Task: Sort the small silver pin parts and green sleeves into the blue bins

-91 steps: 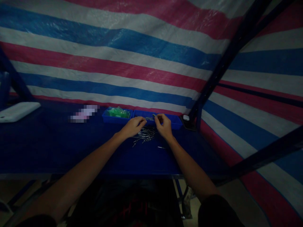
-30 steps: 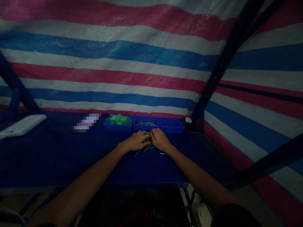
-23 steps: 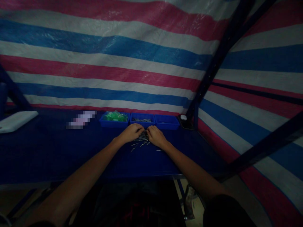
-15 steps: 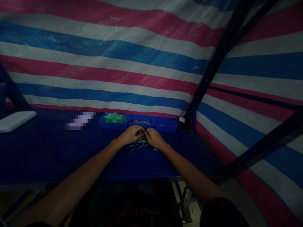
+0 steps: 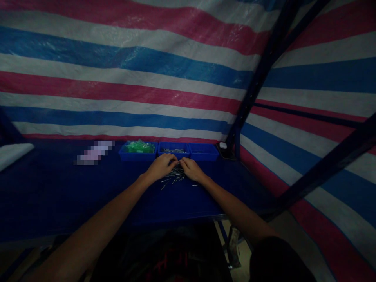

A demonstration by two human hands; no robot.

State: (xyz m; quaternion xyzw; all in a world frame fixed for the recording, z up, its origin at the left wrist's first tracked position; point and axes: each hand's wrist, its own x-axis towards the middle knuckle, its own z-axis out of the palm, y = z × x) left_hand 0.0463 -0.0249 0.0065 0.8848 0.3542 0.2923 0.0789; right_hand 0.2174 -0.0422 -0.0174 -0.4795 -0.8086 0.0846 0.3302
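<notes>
A loose pile of thin metal pieces, like pins or rivets (image 5: 174, 177), lies on the blue table. Over its far side my left hand (image 5: 161, 166) and my right hand (image 5: 191, 169) meet almost fingertip to fingertip. The fingers of both are curled and pinched; whatever is between them is too small and dark to name. One single metal piece (image 5: 196, 185) lies apart, below my right hand. Just beyond my hands stands a blue bin with similar metal pieces (image 5: 174, 150).
Left of that bin is another with green, clear-looking plastic pieces (image 5: 139, 147). A third blue bin (image 5: 202, 152) has a little something dark inside. A white object rests on a dark item (image 5: 223, 146) near the frame post. Striped sheeting (image 5: 123, 92) walls the back and right.
My head view has shifted slightly, moving the scene a little left. My hands stay together over the pile, with the fingers slightly re-posed.
</notes>
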